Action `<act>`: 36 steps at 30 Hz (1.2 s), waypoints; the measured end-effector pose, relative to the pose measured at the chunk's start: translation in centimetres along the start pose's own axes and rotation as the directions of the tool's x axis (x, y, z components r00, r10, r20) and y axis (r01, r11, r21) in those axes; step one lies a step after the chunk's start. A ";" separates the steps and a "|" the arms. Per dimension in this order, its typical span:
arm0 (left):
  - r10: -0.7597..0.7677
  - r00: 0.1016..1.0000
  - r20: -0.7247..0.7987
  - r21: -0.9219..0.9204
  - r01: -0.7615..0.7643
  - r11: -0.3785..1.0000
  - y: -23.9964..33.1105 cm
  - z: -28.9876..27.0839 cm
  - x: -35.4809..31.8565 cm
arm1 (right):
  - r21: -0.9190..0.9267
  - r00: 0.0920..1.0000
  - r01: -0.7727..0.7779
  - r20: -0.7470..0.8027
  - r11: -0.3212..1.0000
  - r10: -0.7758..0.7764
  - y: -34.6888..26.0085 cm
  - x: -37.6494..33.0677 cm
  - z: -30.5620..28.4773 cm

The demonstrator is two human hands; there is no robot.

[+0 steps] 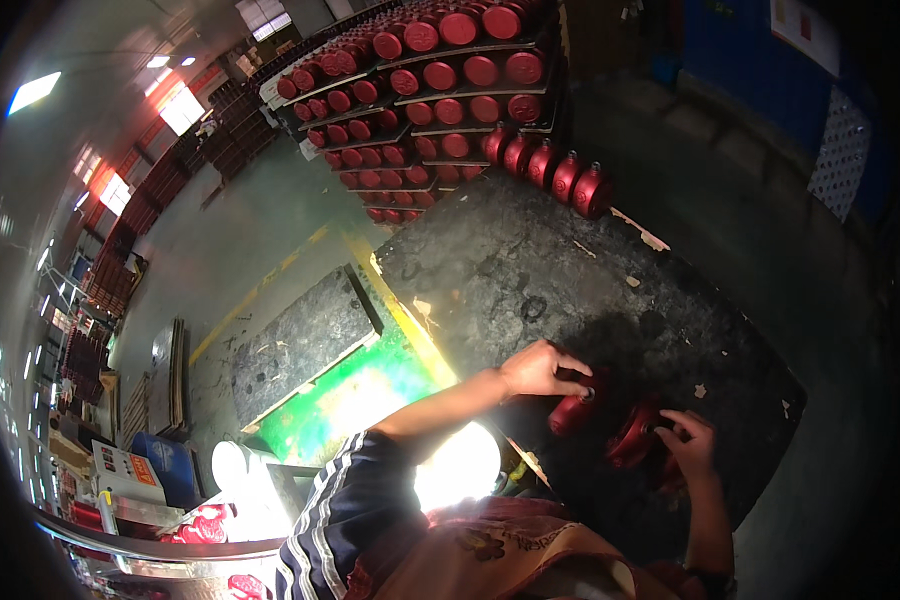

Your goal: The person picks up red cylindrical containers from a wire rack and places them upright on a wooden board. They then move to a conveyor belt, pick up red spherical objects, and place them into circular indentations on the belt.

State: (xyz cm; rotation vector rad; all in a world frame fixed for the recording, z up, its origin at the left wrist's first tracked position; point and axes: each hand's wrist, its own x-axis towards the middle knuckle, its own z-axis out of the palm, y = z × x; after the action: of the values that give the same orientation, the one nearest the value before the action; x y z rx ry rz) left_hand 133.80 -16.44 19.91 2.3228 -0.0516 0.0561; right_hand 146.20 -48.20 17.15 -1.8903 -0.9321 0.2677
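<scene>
My left hand (538,370) pinches the short metal neck of a round red bottle (567,416), which stands on the dark, scuffed tabletop (510,250). To its right, my right hand (692,442) has thumb and fingers closed at the neck of a second red bottle (630,440). Both bottles are flat-sided and disc-like. Under my right hand a further red shape (672,472) shows in shadow, mostly hidden by the hand. Along the table's far edge stands a row of several matching red bottles (566,178).
Beyond the table rises a tall stack (440,75) of boards layered with red bottles. A low dark board (305,345) lies left of the table, near a bright green floor patch (345,400). At lower left are a blue drum (166,465) and a glaring white round object (460,465).
</scene>
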 end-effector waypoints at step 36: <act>-0.544 0.593 -0.594 -0.614 0.103 0.782 -3.1 3.0 -22.4 | 0.606 0.631 -0.213 -0.513 0.766 0.582 -2.7 -14.9 -3.7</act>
State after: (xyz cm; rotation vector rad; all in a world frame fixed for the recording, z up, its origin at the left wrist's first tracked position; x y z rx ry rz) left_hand 111.65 -16.09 14.34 1.5493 0.7282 0.7263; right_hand 136.71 -60.55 18.31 -1.4911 0.1118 0.0483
